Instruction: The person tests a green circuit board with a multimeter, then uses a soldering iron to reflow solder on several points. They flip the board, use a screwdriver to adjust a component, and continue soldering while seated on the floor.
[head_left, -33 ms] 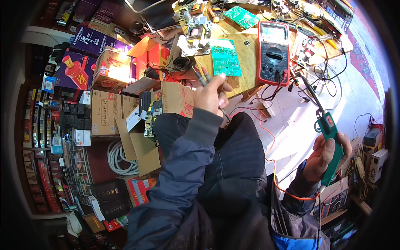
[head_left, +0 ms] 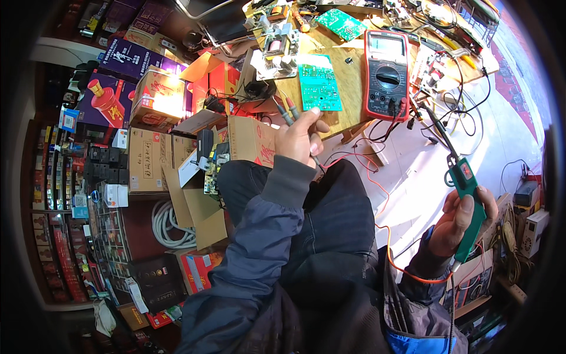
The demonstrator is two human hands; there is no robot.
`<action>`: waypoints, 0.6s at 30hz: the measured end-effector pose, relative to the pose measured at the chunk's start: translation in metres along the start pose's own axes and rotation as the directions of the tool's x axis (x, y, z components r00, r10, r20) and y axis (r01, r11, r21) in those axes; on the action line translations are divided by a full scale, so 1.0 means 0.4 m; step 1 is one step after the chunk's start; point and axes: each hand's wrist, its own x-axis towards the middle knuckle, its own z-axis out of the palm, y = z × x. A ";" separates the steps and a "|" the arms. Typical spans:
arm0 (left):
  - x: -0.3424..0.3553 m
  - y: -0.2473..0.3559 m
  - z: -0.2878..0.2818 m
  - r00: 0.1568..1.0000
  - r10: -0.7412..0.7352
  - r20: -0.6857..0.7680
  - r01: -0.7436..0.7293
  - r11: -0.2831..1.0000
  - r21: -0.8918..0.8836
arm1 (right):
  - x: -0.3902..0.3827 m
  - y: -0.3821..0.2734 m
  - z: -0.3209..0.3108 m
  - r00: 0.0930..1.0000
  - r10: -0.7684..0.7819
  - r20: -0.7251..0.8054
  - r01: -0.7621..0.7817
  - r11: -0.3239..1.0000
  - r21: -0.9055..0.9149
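Two multimeter probes (head_left: 289, 108) are gripped in my closed left hand (head_left: 302, 135), their tips pointing up and away from me. That hand's thumb lies at the near edge of a green circuit board (head_left: 320, 82) by the table's front edge; whether it presses on the board I cannot tell. Right of the board, a red and black multimeter (head_left: 387, 75) lies with its display lit and leads plugged in. My right hand (head_left: 457, 221) wraps round the green handle of a soldering gun (head_left: 469, 200), held out to the right with its dark tip (head_left: 435, 121) toward the table edge.
Beside the green board stands an open power-supply board (head_left: 278, 50), with another green board (head_left: 342, 25) farther back. Cables (head_left: 466, 112) loop off the table's right side. Cardboard boxes (head_left: 150, 159) pile up at left. An orange cord (head_left: 407, 273) trails from the soldering gun across my lap's right side.
The green board's near edge and my left thumb have shifted very slightly toward me. My right hand and the soldering gun show no visible movement.
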 end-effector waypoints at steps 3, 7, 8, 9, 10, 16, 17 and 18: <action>-0.022 -0.028 -0.029 1.000 -0.002 -0.019 0.003 0.999 0.033 | -0.003 -0.010 0.001 1.000 0.005 0.010 -0.005 1.000 0.000; -0.076 -0.034 -0.075 0.998 0.046 0.045 -0.047 0.999 0.026 | -0.004 -0.021 0.001 0.999 -0.002 0.037 0.002 1.000 0.012; -0.091 -0.033 -0.084 0.998 0.045 0.041 -0.046 0.999 0.025 | -0.003 -0.023 0.001 0.999 -0.011 0.039 0.012 1.000 -0.004; -0.104 -0.028 -0.095 0.999 0.016 0.041 -0.015 1.000 -0.014 | -0.003 -0.026 0.002 0.999 -0.022 0.039 0.023 1.000 -0.020; -0.117 -0.027 -0.104 1.000 0.009 0.025 -0.008 1.000 -0.016 | -0.004 -0.030 0.003 0.999 -0.029 0.041 0.031 0.999 -0.037; -0.165 -0.015 -0.153 1.000 -0.010 0.019 0.011 0.998 -0.064 | -0.005 -0.039 0.013 0.995 -0.093 -0.021 0.091 0.992 -0.083; -0.169 -0.012 -0.162 1.000 -0.020 0.007 0.020 0.998 -0.061 | -0.005 -0.040 0.010 0.995 -0.089 -0.043 0.085 0.993 -0.088; -0.174 -0.014 -0.167 1.000 -0.021 -0.012 0.021 0.998 -0.062 | -0.002 -0.039 0.009 0.989 -0.144 -0.016 0.142 0.986 -0.090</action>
